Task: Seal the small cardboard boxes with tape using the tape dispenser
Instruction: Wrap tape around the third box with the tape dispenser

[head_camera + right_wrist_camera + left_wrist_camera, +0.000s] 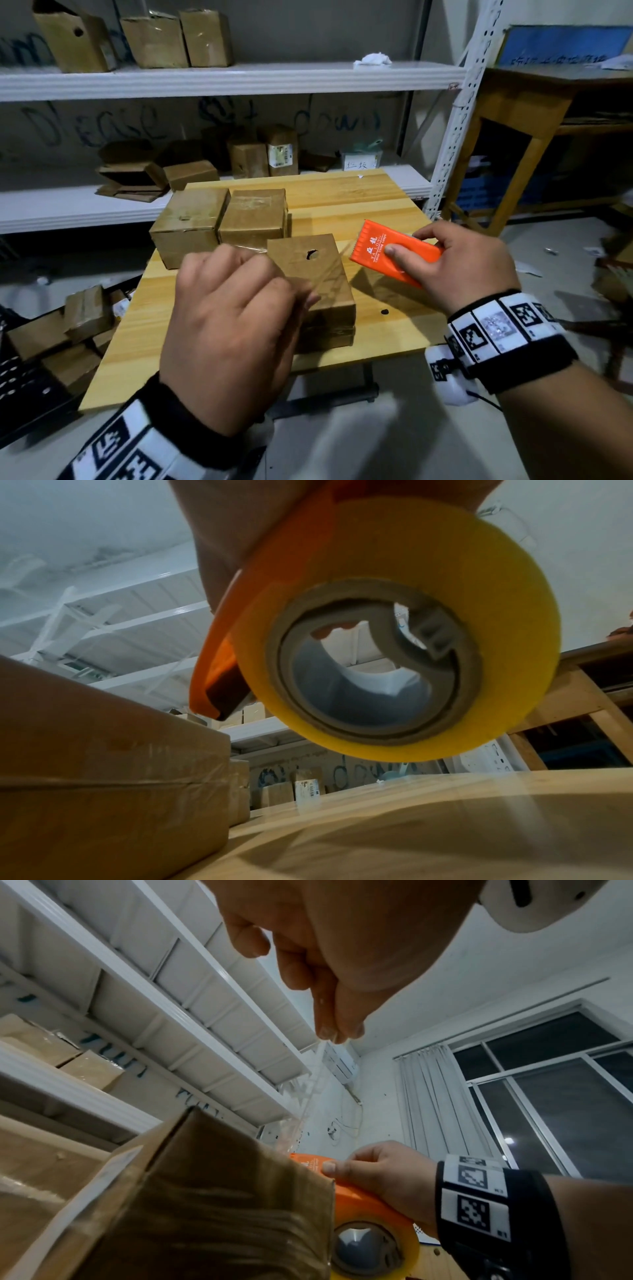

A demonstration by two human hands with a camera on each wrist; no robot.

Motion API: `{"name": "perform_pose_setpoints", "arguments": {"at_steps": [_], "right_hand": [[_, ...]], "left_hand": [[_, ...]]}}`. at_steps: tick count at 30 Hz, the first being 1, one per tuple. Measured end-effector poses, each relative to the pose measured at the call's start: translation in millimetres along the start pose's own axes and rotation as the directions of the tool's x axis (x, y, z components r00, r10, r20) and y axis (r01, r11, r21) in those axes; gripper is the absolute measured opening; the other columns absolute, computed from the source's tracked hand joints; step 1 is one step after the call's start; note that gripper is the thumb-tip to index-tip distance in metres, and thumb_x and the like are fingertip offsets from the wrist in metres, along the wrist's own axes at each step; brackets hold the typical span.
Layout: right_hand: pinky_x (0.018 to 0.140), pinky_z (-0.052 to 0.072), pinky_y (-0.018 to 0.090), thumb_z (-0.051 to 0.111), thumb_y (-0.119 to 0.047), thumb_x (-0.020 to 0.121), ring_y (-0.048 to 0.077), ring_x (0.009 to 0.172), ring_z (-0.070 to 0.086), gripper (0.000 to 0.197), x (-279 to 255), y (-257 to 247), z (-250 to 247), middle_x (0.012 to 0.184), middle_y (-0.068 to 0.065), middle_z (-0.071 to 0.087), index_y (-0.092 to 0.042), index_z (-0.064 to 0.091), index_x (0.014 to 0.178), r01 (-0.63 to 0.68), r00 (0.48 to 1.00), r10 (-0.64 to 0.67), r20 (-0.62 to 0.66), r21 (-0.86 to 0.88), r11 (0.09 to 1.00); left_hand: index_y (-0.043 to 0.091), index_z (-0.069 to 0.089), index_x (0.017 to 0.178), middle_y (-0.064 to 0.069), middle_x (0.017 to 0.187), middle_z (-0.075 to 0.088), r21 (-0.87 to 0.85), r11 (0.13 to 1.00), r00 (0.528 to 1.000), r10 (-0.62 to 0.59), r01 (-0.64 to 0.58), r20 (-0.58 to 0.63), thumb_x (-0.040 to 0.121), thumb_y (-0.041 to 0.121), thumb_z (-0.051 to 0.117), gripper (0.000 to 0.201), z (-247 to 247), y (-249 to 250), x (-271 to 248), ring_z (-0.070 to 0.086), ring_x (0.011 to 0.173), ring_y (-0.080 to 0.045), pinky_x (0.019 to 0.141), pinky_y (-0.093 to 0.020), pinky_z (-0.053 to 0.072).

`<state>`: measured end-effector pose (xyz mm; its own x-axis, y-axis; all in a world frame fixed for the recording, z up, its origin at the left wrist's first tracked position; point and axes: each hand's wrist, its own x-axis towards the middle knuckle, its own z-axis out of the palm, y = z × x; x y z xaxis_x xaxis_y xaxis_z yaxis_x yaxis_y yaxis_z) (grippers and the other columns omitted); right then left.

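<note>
The nearest cardboard box (310, 284) sits at the wooden table's (359, 202) front, a clear tape strip (329, 270) stretched over it but seemingly not yet pressed down. The left hand (233, 325) pinches the strip's free end; the right hand (469, 263) grips the orange tape dispenser (394, 253). Two boxes (219, 222) behind look taped (their seams are unclear). The strip is barely visible.

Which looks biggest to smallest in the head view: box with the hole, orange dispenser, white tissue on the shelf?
1. box with the hole
2. orange dispenser
3. white tissue, though it sits much farther away, so true size is unsure.
</note>
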<state>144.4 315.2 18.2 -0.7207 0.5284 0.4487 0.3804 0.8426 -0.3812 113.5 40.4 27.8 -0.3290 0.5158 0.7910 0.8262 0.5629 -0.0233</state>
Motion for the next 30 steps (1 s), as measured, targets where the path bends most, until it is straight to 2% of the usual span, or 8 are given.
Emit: {"name": "perform_pose_setpoints", "arguments": {"at_steps": [4,7,10,13,17,21,26,30], "right_hand": [[0.064,0.046,0.031,0.057,-0.084,0.08,0.021,0.075,0.053,0.06,9.5,5.7,1.8,0.084,-0.003,0.066,-0.032,0.07,0.106,-0.106,0.991,0.117,0.065,-0.155,0.982],[0.069,0.048,0.035,0.058,-0.083,0.081,0.027,0.081,0.059,0.061,17.6,26.9,-4.6,0.089,-0.002,0.065,-0.03,0.07,0.11,-0.221,0.97,0.234,0.065,-0.161,0.962],[0.07,0.05,0.036,0.059,-0.08,0.083,0.033,0.088,0.068,0.058,14.2,29.1,-4.0,0.098,0.003,0.075,-0.028,0.068,0.109,-0.187,0.982,0.187,-0.012,-0.124,0.975],[0.068,0.05,0.034,0.058,-0.079,0.085,0.031,0.087,0.068,0.057,7.3,20.6,8.3,0.099,0.004,0.075,-0.03,0.067,0.113,-0.104,0.992,0.116,0.051,-0.19,0.976],[0.069,0.05,0.034,0.054,-0.079,0.087,0.029,0.084,0.067,0.056,4.2,16.9,19.6,0.094,0.003,0.074,-0.031,0.064,0.115,-0.023,0.992,0.057,0.115,-0.273,0.962],[0.082,0.057,0.041,0.056,-0.078,0.087,0.027,0.089,0.068,0.056,1.8,11.9,24.2,0.098,0.001,0.073,-0.031,0.061,0.117,0.023,0.986,0.023,0.163,-0.276,0.961],[0.084,0.057,0.04,0.064,-0.074,0.084,0.026,0.097,0.068,0.058,-4.9,8.0,28.0,0.11,0.0,0.074,-0.033,0.059,0.125,0.049,0.968,0.014,0.252,-0.242,0.969],[0.095,0.052,0.047,0.054,-0.076,0.087,0.027,0.109,0.061,0.061,-3.5,7.1,17.0,0.112,0.001,0.068,-0.026,0.068,0.119,0.082,0.99,-0.065,0.123,-0.14,0.987]], "left_hand": [[0.005,0.075,0.083,-0.007,0.08,0.061,-0.078,0.996,0.999,0.031,-0.034,-0.037,0.101,0.024,0.063,0.028,-10.6,8.5,-1.7,0.052,0.08,-0.029,0.074,-0.048,0.037],[0.012,0.073,0.086,0.004,0.083,0.059,-0.192,0.979,0.997,-0.071,0.067,-0.015,0.101,0.029,0.059,0.026,-23.4,10.4,4.6,0.051,0.084,-0.024,0.077,-0.047,0.039],[0.016,0.07,0.085,0.007,0.081,0.059,-0.269,0.936,0.974,-0.223,0.226,0.042,0.1,0.028,0.062,0.021,-19.9,-0.6,7.9,0.054,0.084,-0.024,0.073,-0.051,0.044],[0.019,0.07,0.087,0.009,0.082,0.06,-0.288,0.912,0.956,-0.288,0.293,0.06,0.098,0.027,0.063,0.016,-15.2,-11.3,6.3,0.056,0.084,-0.02,0.073,-0.046,0.046],[0.021,0.07,0.087,0.013,0.085,0.063,-0.343,0.88,0.941,-0.336,0.329,0.042,0.098,0.028,0.063,0.015,-14.5,-16.2,6.5,0.06,0.086,-0.018,0.074,-0.035,0.046],[0.023,0.069,0.088,0.013,0.084,0.063,-0.35,0.87,0.933,-0.359,0.347,0.03,0.098,0.028,0.063,0.013,-13.0,-18.2,2.4,0.061,0.084,-0.017,0.074,-0.03,0.046],[0.03,0.068,0.091,0.019,0.087,0.063,-0.36,0.859,0.925,-0.378,0.364,0.034,0.098,0.029,0.064,0.008,-11.7,-20.3,-0.7,0.059,0.086,-0.008,0.074,-0.017,0.041],[0.03,0.067,0.092,0.02,0.087,0.062,-0.377,0.852,0.923,-0.383,0.364,0.025,0.098,0.028,0.064,0.007,-11.4,-20.2,-1.3,0.06,0.086,-0.009,0.074,-0.018,0.042]]}}
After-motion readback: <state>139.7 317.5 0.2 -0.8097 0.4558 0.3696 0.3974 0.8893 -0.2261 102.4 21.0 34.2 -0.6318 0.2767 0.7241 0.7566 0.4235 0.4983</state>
